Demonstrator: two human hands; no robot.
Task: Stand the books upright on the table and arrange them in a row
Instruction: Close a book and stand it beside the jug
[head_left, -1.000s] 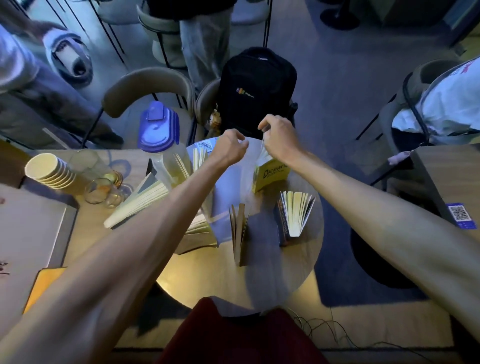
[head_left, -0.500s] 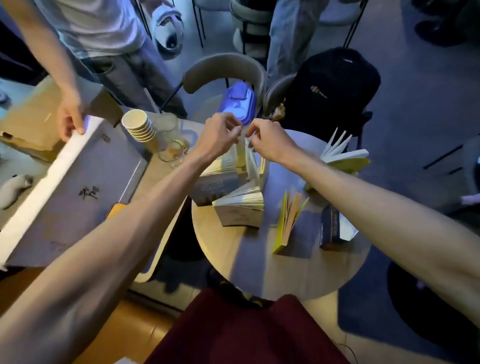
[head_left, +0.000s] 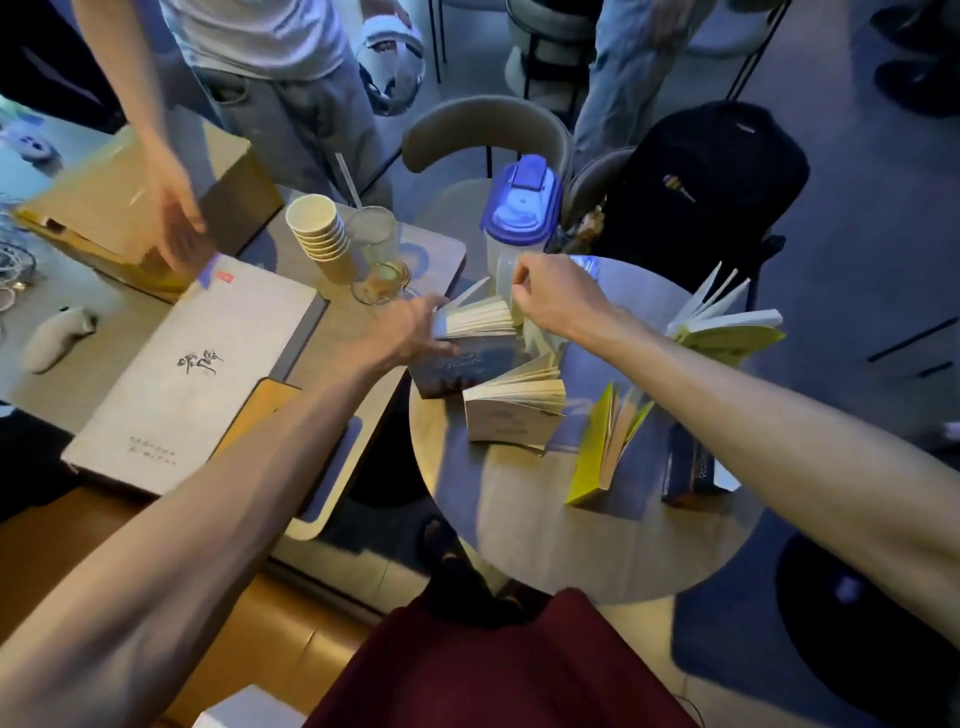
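Several books stand fanned open on the small round table (head_left: 597, 551). A dark-covered book (head_left: 467, 358) stands at the table's far left edge; my left hand (head_left: 410, 332) grips its left side. My right hand (head_left: 556, 296) pinches the top of its pages or of a pale book behind it; I cannot tell which. In front stands a pale grey book (head_left: 511, 410). To the right are a yellow book (head_left: 602, 447), a dark book (head_left: 691, 467) partly behind my right forearm, and a yellow-green book (head_left: 727, 332) at the far right.
A blue-lidded jug (head_left: 519, 218) stands just behind the books. Left of the round table, a larger table holds stacked paper cups (head_left: 322, 234), glasses (head_left: 379, 260), a white flat box (head_left: 192, 374) and a cardboard box (head_left: 130, 202) with another person's hand on it. A black backpack (head_left: 711, 187) sits on a chair.
My head has turned left, so the scene shifted right. Both hands left the yellow-green book and came to the dark book at the left; my left hand now grips its side.
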